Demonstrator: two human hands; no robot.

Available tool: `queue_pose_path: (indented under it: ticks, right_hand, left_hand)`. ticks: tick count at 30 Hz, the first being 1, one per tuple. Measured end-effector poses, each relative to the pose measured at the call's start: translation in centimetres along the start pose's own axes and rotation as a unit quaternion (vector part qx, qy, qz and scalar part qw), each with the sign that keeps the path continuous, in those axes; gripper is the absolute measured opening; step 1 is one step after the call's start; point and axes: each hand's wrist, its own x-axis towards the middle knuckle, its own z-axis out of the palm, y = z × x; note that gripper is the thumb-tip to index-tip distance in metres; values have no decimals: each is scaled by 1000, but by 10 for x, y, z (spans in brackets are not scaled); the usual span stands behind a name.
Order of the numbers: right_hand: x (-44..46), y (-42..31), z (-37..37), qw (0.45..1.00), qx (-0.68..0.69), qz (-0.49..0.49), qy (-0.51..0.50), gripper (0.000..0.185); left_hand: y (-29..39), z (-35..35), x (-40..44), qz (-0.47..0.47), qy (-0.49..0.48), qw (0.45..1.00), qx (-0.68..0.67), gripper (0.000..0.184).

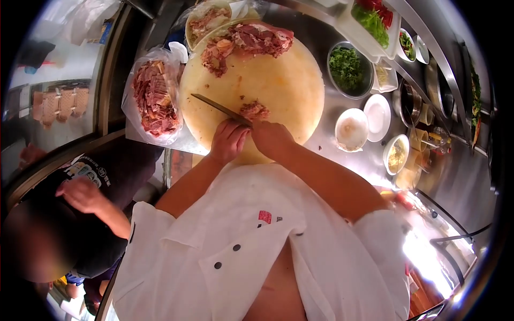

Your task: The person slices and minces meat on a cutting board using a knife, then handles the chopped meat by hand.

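A thick round cutting board (289, 85) lies before me, with a knife (217, 107) angled across its near half. My right hand (272, 138) is wrapped round the knife's handle end. Close against the near side of the blade is my left hand (228, 141), its fingers curled together; whatever they hold, if anything, is hidden. Just beyond the blade sits a small heap of cut meat (255, 109). Larger pieces of dark red meat (262, 40) rest at the board's far edge, with crumbled bits (216, 56) beside them.
Left of the board, a plastic bag (155, 99) holds sliced meat. A tub of meat (210, 20) stands behind. At right are a bowl of chopped greens (348, 67), a white bowl (352, 130), a lid (377, 117) and a metal shelf (428, 59). A person in dark clothes (115, 166) is at left.
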Motion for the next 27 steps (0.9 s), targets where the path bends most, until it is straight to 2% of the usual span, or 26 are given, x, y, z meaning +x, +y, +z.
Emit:
queue_pose_path:
  ticks: [6, 12, 15, 21, 27]
  right_hand:
    - [4, 8, -12, 1000, 25, -3, 4, 23]
    - [-86, -19, -61, 995, -39, 63, -71, 25]
    - [-109, -8, -63, 993, -69, 54, -76, 11]
    - [-90, -10, -54, 994, -55, 53, -83, 14]
    - [-18, -3, -9, 999, -39, -14, -9, 20]
  left_hand:
    - [-1, 1, 1, 8, 22, 1000, -1, 15]
    - [4, 4, -11, 5, 29, 998, 57, 19]
    - [4, 3, -9, 0, 32, 998, 52, 20]
    - [2, 2, -7, -9, 31, 999, 30, 18]
    - [3, 1, -4, -3, 27, 1000, 13, 14]
